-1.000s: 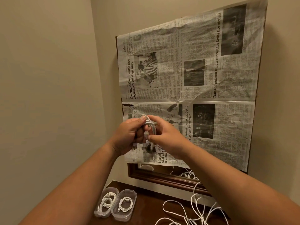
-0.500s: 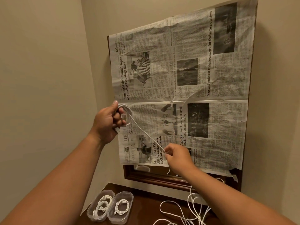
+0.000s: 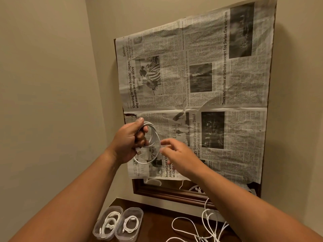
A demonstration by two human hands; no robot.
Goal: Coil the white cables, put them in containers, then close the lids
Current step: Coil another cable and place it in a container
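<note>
The left hand grips the coiled white cable, raised before the newspaper. The right hand, fingers loosely extended, reaches the coil's edge; its grip cannot be determined.

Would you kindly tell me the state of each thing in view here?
Left hand: grips the coiled white cable.
Right hand: fingers spread beside it, holding nothing.
Two clear plastic containers: each holds a coil.
Loose white cables: uncoiled on dark wooden table.
Newspaper sheet: crumpled, covering wooden frame.
</note>
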